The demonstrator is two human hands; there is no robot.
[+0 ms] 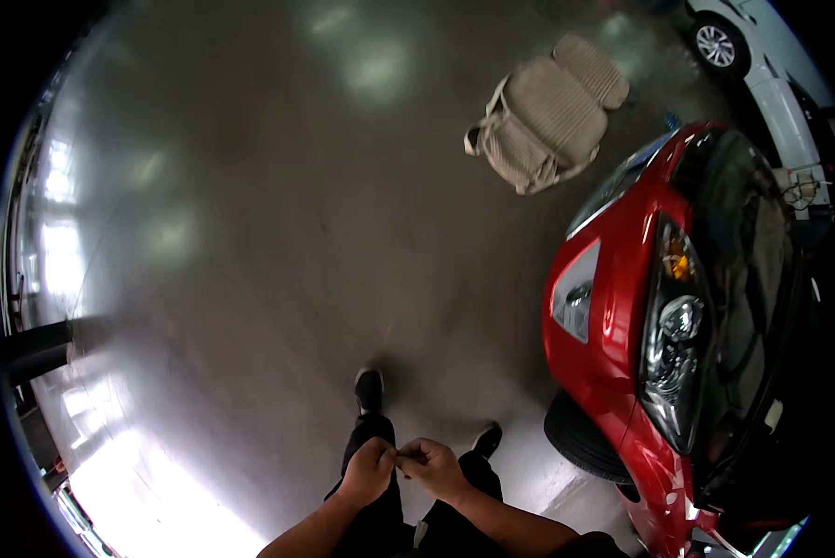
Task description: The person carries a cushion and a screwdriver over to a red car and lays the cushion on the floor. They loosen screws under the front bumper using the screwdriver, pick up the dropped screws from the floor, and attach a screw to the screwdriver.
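My left hand (372,470) and my right hand (430,467) meet in front of my legs, fingertips together. Both are closed, the thumbs and fingers pinched against each other. Whatever lies between the fingertips, if anything, is too small to make out. Below the hands are my dark trousers (373,431) and dark shoes (369,389) on the floor. The nearest large thing is a red car (613,372) on my right, its headlight (675,321) and front tyre (585,437) facing me; neither hand touches it.
A beige ribbed seat cover or cushion (557,107) lies on the shiny grey floor (278,232) ahead to the right. Beyond the red car stands a white car (780,93) with a silver wheel (716,45). A dark post-like object (36,352) stands at the far left.
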